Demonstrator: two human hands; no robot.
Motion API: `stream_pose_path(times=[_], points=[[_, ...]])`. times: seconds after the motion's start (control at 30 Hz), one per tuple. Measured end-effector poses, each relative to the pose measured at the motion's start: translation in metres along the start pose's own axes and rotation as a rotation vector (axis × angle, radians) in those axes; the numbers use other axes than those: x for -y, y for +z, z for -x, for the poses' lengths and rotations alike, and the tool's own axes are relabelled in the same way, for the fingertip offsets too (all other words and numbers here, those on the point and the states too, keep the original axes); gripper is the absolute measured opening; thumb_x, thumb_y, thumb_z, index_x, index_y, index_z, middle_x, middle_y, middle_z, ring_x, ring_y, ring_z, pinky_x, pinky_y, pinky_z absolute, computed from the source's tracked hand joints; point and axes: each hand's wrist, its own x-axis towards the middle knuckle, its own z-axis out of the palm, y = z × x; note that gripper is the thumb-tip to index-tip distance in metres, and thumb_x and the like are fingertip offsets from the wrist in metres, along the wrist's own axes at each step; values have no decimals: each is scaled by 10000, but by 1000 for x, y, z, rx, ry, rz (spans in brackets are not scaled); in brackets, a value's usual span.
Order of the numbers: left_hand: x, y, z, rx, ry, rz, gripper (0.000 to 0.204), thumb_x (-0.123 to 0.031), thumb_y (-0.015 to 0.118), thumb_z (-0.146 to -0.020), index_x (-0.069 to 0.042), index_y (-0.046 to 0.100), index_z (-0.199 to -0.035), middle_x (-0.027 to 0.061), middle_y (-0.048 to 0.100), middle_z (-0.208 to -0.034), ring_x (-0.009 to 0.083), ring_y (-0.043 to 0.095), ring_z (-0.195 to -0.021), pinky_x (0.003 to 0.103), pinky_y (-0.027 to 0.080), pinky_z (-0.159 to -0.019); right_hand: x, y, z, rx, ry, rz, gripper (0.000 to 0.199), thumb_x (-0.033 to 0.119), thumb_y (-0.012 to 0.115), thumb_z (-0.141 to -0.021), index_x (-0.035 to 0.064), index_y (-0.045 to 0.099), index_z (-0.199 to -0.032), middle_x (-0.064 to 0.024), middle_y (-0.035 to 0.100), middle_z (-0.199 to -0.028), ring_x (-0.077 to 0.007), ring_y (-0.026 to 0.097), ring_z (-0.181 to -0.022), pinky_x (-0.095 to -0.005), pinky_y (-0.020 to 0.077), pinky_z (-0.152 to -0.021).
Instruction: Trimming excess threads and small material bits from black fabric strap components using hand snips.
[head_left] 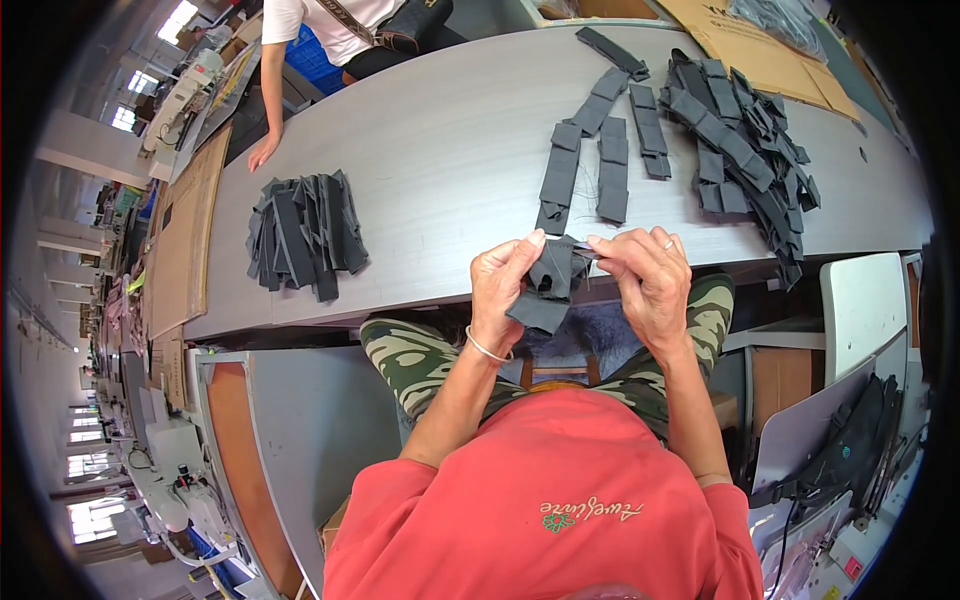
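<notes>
My left hand (500, 285) pinches a dark grey folded fabric strip (548, 285) between thumb and fingers, just over the table's near edge. The strip's lower end hangs down above my lap. At the strip's right edge, the fingertips of my right hand (648, 280) are pressed together. A thin pale sliver shows at those fingertips, too small to name. Just beyond my hands, a line of linked grey fabric strips (560, 165) runs away across the table. Two shorter strips (613, 170) lie to its right, and loose threads are scattered near them.
A large heap of grey strips (740, 140) lies at the right of the table (430, 170). A neater pile (307, 232) is on the left. Cardboard (765, 50) covers the far right. Another person's hand (265, 150) rests on the far left edge.
</notes>
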Motion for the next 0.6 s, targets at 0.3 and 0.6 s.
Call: stream_pose_path(times=[0.3,0.6], points=[[0,0,2,19,-6,13,244,-241,657,-866,-33,673,-739,-85,513,-601,-16,342,-506,188,231,-442,2,-1,0,-10,-2,-7,233,78,696,-695,156,690,-914,23,579,-698,-190,451,-610,-305,319,-602],[0,1,3,41,-23,17,245,-228,648,-874,-16,668,-752,-52,564,-658,6,427,-569,188,316,-497,4,-5,0,25,-40,143,177,63,671,-710,151,703,-860,20,583,-703,-193,460,-595,-308,312,-593]])
